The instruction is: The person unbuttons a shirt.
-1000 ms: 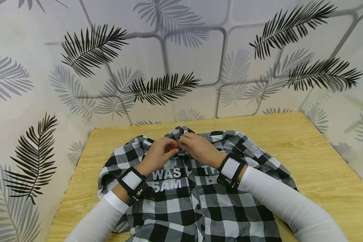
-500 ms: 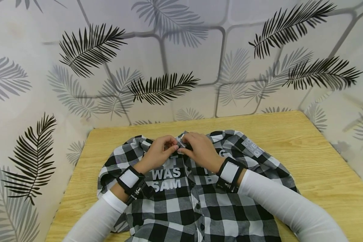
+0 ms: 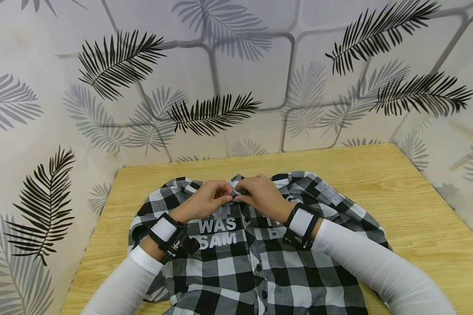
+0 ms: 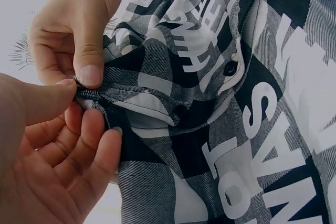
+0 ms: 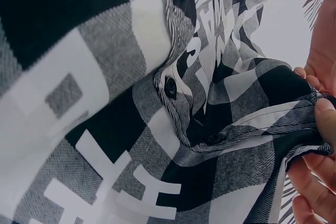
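Note:
A black, grey and white plaid shirt [image 3: 284, 267] lies front up with white printed letters and dark buttons down its front. At its collar, my left hand [image 3: 206, 200] pinches the cloth between thumb and fingers. Facing it, my right hand [image 3: 262, 197] grips the other side of the collar, fingertips almost meeting the left ones. In the left wrist view, the left hand [image 4: 58, 150] holds a dark folded edge and the right thumb [image 4: 90, 72] presses the cloth beside it. The right wrist view shows the right hand [image 5: 312, 182] partly cut off at the frame edge. The fingers hide whatever lies between them.
The shirt rests on a light wooden table [image 3: 410, 197], its sleeves spread to both sides. Behind the table stands a wall covering [image 3: 252, 131] with leaf prints. A black strap with a white square [image 3: 163, 229] is on each wrist.
The collar, which stood up above the hands, now sits lower between them. My right fingers and thumb have shifted on the cloth. The left hand stays nearly in place.

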Demonstrator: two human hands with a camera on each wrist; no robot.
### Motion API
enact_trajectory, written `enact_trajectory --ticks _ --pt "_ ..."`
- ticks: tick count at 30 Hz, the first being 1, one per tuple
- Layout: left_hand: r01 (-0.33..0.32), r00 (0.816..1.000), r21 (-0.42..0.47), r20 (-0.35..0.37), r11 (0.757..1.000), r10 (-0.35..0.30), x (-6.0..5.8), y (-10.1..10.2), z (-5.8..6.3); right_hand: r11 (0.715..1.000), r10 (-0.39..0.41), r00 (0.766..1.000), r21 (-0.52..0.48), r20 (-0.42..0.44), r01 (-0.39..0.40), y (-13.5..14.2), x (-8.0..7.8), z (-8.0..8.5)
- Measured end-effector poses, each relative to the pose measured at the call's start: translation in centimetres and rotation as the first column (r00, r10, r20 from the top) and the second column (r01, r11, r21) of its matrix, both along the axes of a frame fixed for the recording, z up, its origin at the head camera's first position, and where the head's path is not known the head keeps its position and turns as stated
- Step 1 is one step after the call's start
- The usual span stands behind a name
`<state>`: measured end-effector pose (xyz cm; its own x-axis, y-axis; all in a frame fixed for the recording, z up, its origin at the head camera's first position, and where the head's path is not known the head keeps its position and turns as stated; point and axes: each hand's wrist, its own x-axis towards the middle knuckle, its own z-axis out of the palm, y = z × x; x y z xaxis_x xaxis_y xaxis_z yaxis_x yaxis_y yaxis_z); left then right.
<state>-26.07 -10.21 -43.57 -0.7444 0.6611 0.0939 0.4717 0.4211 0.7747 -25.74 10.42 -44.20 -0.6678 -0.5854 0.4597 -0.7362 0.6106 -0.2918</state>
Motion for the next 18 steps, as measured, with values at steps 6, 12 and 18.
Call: enact_trajectory --ticks 6,12,18 --pt "0.027 0.999 -0.053 -0.025 0.998 -0.028 0.11 -0.19 -0.34 0.999 0.016 0.993 -0.051 0.116 -0.010 -0.21 0.07 -0.26" --pt "0.053 0.994 -0.098 -0.095 0.994 -0.063 0.30 -0.19 -0.43 0.997 0.033 0.965 -0.078 0.259 -0.013 -0.29 0.25 -0.56" --pt "0.037 0.983 -0.149 -0.174 0.988 -0.063 0.42 0.04 -0.31 0.995 0.054 0.942 -0.099 0.330 -0.022 -0.27 0.45 -0.28"
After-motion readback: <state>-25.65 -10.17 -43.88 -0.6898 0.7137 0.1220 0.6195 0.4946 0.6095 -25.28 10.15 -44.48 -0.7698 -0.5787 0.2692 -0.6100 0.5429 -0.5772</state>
